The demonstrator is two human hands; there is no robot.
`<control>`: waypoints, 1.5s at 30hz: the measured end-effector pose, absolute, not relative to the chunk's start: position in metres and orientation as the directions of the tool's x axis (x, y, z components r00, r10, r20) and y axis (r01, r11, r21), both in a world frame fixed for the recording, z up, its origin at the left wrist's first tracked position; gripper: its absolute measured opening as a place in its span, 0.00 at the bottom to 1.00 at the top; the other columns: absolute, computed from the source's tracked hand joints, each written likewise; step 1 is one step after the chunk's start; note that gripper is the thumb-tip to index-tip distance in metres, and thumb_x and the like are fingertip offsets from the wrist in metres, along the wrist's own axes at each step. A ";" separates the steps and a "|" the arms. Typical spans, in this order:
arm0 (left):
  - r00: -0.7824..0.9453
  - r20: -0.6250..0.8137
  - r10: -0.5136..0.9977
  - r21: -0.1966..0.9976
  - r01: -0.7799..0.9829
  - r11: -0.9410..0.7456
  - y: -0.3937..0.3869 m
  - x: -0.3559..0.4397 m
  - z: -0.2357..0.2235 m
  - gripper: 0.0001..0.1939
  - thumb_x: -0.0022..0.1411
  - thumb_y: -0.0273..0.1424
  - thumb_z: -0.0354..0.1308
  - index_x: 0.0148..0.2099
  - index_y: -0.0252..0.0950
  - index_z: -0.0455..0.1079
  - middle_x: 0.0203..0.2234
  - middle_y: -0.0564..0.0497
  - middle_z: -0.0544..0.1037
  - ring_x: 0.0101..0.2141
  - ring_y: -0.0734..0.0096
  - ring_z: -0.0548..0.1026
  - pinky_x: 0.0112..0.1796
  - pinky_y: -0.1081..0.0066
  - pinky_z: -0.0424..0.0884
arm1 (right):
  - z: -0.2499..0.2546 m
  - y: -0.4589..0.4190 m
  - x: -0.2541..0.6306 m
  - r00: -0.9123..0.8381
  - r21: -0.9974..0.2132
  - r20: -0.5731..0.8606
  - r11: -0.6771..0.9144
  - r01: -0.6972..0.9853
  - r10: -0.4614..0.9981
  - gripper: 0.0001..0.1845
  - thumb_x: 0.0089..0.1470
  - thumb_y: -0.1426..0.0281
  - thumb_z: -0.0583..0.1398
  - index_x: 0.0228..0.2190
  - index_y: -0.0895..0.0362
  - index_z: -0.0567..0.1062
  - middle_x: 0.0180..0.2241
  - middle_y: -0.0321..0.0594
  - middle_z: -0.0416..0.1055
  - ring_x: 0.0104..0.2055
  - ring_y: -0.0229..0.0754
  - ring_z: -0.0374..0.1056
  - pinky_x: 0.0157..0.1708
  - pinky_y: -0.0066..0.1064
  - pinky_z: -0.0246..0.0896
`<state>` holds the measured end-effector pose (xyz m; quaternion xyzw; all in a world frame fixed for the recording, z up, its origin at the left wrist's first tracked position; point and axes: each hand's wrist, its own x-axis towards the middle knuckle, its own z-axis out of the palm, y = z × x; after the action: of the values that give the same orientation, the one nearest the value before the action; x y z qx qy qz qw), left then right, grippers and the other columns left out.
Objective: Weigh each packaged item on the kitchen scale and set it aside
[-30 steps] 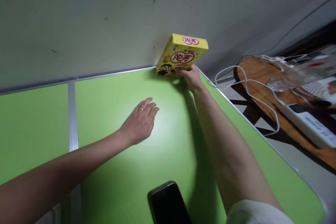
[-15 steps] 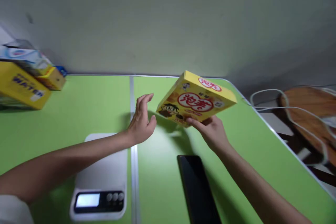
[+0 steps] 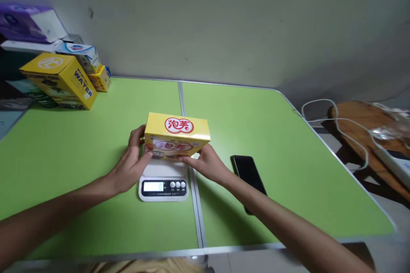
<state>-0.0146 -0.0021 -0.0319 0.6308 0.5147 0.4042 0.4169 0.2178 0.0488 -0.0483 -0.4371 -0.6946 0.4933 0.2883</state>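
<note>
A yellow snack box with a red and white logo stands upright on a small white digital scale near the middle of the green table. My left hand grips the box's left end. Its lower right edge is held by my right hand. The scale's display and three buttons face me below the box.
A black phone lies face up to the right of the scale. Stacked boxes, yellow and white, fill the far left corner. A wooden stool with white cables and a power strip stands right of the table. A wall runs behind.
My right hand carried the yellow box from the far right corner by the wall to the scale. My left hand rose from the table and took hold of the box.
</note>
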 end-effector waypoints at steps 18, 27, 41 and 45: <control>0.139 0.181 0.974 0.862 0.455 -0.225 -0.006 -0.047 -0.046 0.41 0.58 0.32 0.58 0.68 0.40 0.41 0.63 0.34 0.55 0.64 0.42 0.55 0.59 0.41 0.61 | -0.012 0.026 0.265 -0.423 -0.881 -0.098 0.119 0.458 0.901 0.40 0.48 0.58 0.66 0.59 0.52 0.59 0.55 0.54 0.62 0.32 0.39 0.71 0.33 0.39 0.72; 0.056 0.302 0.952 0.892 0.337 -0.302 0.002 -0.029 -0.048 0.29 0.58 0.24 0.52 0.62 0.34 0.54 0.53 0.35 0.69 0.56 0.52 0.68 0.55 0.47 0.69 | 0.001 0.054 0.216 -0.479 -0.888 0.041 0.252 0.385 0.877 0.25 0.52 0.55 0.64 0.49 0.48 0.68 0.49 0.48 0.73 0.43 0.51 0.75 0.41 0.46 0.75; -0.735 0.206 0.646 0.967 0.254 -0.019 0.026 -0.243 -0.084 0.31 0.62 0.32 0.53 0.65 0.42 0.49 0.64 0.44 0.59 0.64 0.60 0.58 0.64 0.59 0.56 | -0.031 0.123 -0.100 -0.596 -0.908 0.276 0.408 0.096 0.754 0.22 0.52 0.60 0.63 0.47 0.54 0.68 0.48 0.46 0.66 0.29 0.37 0.67 0.32 0.35 0.69; -0.833 0.181 0.522 0.974 0.227 0.025 0.048 -0.282 -0.106 0.31 0.58 0.27 0.52 0.64 0.39 0.52 0.62 0.44 0.63 0.63 0.60 0.61 0.63 0.59 0.57 | -0.064 0.119 -0.144 -0.560 -0.945 0.196 0.308 0.111 0.805 0.23 0.52 0.70 0.61 0.50 0.55 0.65 0.52 0.49 0.62 0.31 0.37 0.66 0.37 0.37 0.69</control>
<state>-0.2824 0.0483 -0.1059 0.2650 0.7068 0.6459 0.1142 -0.1444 0.1185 -0.0635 -0.3138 -0.7296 0.4977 0.3485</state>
